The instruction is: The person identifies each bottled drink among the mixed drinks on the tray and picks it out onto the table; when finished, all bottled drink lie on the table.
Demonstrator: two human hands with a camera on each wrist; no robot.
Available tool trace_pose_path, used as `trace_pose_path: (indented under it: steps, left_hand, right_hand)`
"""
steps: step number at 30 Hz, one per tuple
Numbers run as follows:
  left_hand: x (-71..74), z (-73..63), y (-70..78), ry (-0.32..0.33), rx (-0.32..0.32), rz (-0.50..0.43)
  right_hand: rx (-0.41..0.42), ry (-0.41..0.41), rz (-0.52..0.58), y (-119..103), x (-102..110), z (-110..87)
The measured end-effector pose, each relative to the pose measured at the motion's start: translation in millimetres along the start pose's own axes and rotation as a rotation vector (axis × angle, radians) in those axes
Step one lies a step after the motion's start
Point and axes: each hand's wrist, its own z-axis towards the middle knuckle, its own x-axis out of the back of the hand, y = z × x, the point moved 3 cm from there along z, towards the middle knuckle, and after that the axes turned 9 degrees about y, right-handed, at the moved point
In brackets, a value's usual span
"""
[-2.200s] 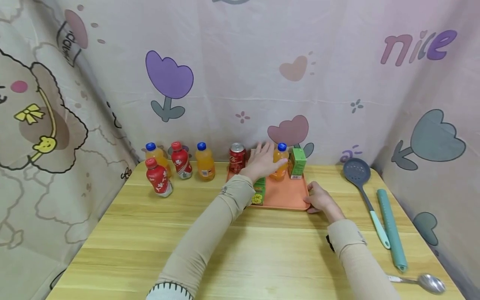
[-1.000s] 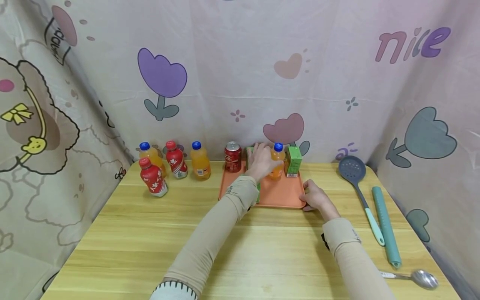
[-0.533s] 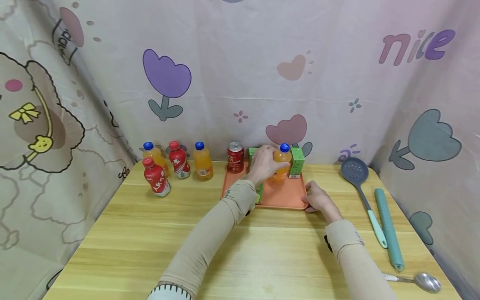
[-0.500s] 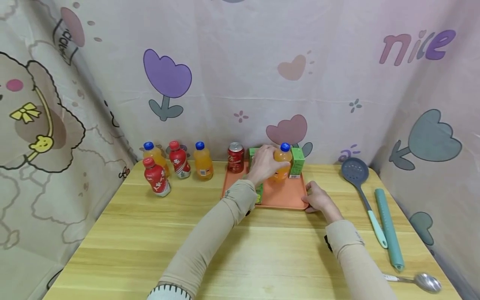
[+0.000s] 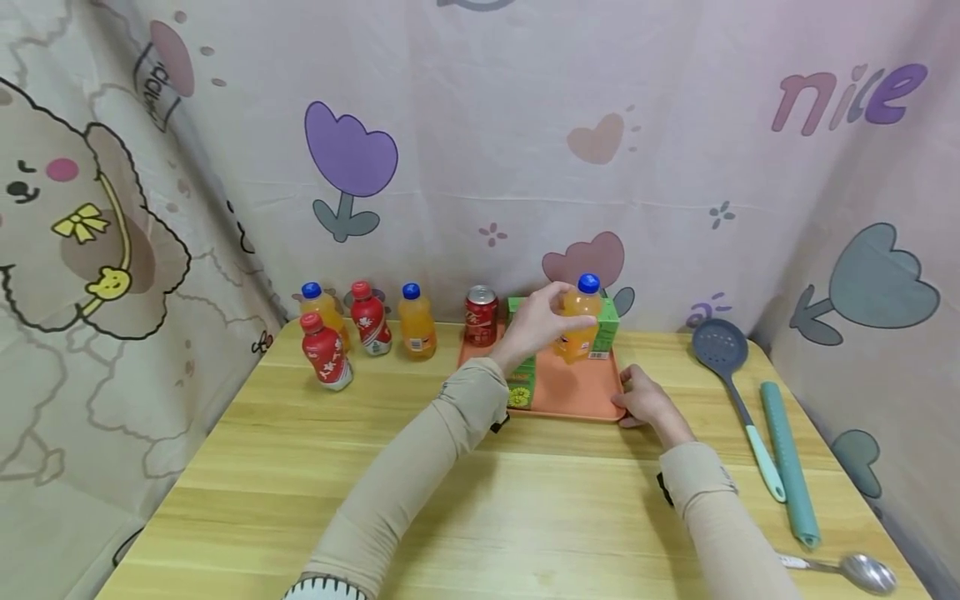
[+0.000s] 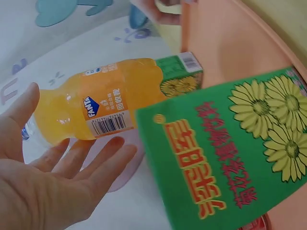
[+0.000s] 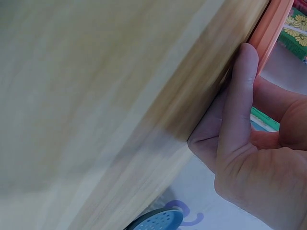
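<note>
In the head view my left hand (image 5: 531, 327) holds a Fanta bottle (image 5: 576, 337) of orange soda with a blue cap, its base over the orange tray (image 5: 573, 392). The left wrist view shows the thumb on one side of the bottle and the fingers on the other. A green drink carton with yellow flowers (image 6: 211, 158) stands close beside it. My right hand (image 5: 647, 397) pinches the tray's front right corner, thumb and fingers at the rim in the right wrist view. Also on the tray are a red soda can (image 5: 481, 318) and another green carton (image 5: 606, 329) behind the bottle.
Left of the tray stand two red bottles (image 5: 327, 354) and two orange soda bottles (image 5: 417, 325). On the right lie a slotted skimmer (image 5: 720, 348), a teal rod (image 5: 790, 467) and a metal spoon (image 5: 866, 573). A patterned curtain (image 5: 465, 125) hangs behind the table.
My left hand has gone from spread over the tray to holding the Fanta bottle, which has risen and shifted slightly right. The right hand stays at the tray corner.
</note>
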Motion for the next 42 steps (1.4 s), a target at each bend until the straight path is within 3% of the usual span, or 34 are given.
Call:
trace_pose_path:
  steps: [5, 9, 21, 30, 42]
  left_hand:
    - [9.2, -7.0, 8.8, -0.053, 0.039, -0.212]
    - [16.7, -10.5, 12.0, -0.08, 0.108, -0.355]
    - [45.7, -19.7, 21.3, -0.139, 0.261, -0.54]
    - [70.7, -35.7, 28.7, -0.215, 0.296, -0.618]
    - [120.7, -61.8, 20.9, -0.296, 0.213, -0.554]
  right_hand:
    - [0.008, 0.0, 0.012, -0.4, -0.5, -1.9]
    - [0.012, -0.004, 0.022, -0.1, 0.9, -3.3]
    - [0.017, -0.008, 0.031, 3.5, 0.4, -2.8]
    - [0.023, -0.015, 0.044, -1.1, 0.3, -6.0]
    - [0.029, -0.019, 0.029, -2.2, -0.3, -4.0]
